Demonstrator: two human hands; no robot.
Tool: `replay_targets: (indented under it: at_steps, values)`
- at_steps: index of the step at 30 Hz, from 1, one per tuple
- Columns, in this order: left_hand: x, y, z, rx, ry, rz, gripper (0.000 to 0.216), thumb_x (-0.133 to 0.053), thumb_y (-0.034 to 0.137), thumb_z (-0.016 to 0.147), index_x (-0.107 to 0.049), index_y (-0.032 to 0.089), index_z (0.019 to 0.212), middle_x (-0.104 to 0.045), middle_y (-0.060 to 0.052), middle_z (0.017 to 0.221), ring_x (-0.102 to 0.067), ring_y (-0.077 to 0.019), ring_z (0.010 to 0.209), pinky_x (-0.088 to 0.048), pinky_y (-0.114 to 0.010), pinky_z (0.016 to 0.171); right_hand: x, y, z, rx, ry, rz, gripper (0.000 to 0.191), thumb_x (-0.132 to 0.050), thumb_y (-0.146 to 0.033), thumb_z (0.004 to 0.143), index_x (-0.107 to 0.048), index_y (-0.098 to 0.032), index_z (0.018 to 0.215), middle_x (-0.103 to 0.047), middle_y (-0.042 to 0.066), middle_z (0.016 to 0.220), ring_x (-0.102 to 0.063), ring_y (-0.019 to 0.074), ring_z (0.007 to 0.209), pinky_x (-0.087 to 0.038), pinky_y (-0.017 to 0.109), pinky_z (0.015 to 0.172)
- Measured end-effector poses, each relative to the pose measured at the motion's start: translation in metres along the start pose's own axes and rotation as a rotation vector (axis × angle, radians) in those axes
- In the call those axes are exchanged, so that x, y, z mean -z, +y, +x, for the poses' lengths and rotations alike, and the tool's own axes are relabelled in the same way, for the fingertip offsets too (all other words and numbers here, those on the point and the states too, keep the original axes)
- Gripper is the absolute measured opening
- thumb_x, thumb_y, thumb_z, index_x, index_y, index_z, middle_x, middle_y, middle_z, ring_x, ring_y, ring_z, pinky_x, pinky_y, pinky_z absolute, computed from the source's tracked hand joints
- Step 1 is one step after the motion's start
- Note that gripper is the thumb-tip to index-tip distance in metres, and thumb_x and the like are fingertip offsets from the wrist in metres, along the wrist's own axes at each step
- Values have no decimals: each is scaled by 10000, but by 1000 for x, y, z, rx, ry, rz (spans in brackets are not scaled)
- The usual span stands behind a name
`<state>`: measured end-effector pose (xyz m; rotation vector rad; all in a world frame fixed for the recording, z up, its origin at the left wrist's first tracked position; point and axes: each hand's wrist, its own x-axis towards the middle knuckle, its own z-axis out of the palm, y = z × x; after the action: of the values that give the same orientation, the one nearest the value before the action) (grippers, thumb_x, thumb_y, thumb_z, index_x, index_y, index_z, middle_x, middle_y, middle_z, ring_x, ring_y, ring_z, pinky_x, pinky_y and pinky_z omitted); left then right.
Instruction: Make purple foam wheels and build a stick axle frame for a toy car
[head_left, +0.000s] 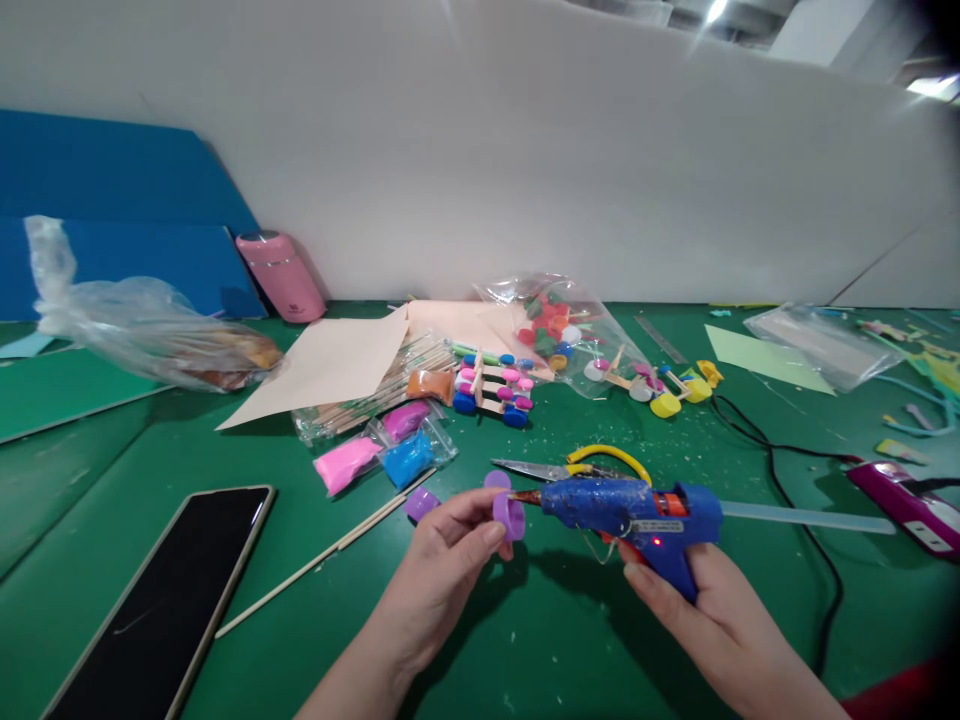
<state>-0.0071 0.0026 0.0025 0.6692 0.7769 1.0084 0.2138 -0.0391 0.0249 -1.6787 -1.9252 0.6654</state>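
Between the thumb and fingers of my left hand [454, 545] is a purple bottle cap [510, 518], its rim turned toward the right. A second purple piece shows just behind it, partly hidden. My right hand [712, 610] grips the handle of a blue hot glue gun [600, 505], with a finger by the orange trigger. The gun's brown nozzle points left and meets or nearly meets the cap. A clear glue stick [810, 517] juts from its back. Another purple cap [421, 503] lies left of my left hand, beside thin wooden sticks [322, 555].
Yellow-handled scissors [532, 468] lie behind the gun. Farther back are clay packets [349, 462], small stick-and-cap models [495, 390] and a bag of colored caps [555, 325]. A phone [161, 600] lies left; a black cord [772, 470] and purple power strip [911, 505] are right.
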Motion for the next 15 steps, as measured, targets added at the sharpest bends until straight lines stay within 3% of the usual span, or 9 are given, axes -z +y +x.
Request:
replay_targets:
  at_steps: [15]
  values:
    - [1, -1, -1, -10, -21, -7, 209, -652, 234, 693, -674, 172, 891, -592, -27, 751, -490, -114, 662, -381, -223, 647, -2, 4, 1, -44, 6, 13, 260, -427, -402, 837, -583, -197, 868, -620, 13, 697, -575, 155, 601, -497, 227, 545]
